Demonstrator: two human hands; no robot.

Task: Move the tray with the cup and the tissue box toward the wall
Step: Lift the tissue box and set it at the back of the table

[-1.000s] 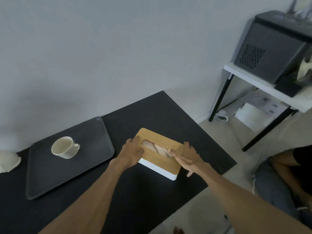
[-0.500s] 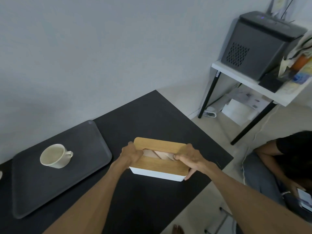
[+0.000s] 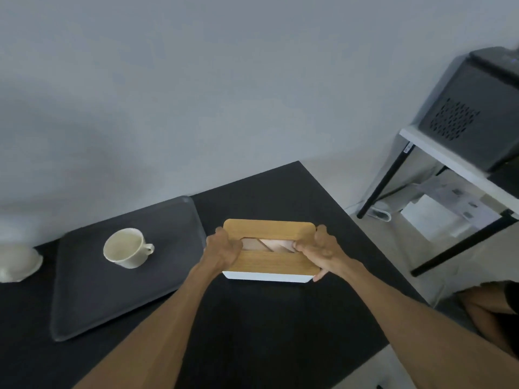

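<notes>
A white tissue box (image 3: pixel 269 262) with a wooden slotted lid stands on the black table, just right of the tray. My left hand (image 3: pixel 223 249) grips its left end and my right hand (image 3: pixel 320 251) grips its right end, thumbs at the slot. The dark grey tray (image 3: pixel 92 299) lies to the left, its far edge close to the wall. A cream cup (image 3: pixel 126 248) stands upright on the tray's far half, handle pointing right.
The black table (image 3: pixel 266 332) ends at the right, with floor beyond. A cream rounded object (image 3: pixel 16 262) sits at the far left. A white side table (image 3: pixel 460 167) carries a dark box (image 3: pixel 474 116). A seated person's arm (image 3: pixel 488 307) shows at the lower right.
Both hands have turned the tissue box until its long side runs square to me, and closed more firmly on its ends. The tray and cup stayed put.
</notes>
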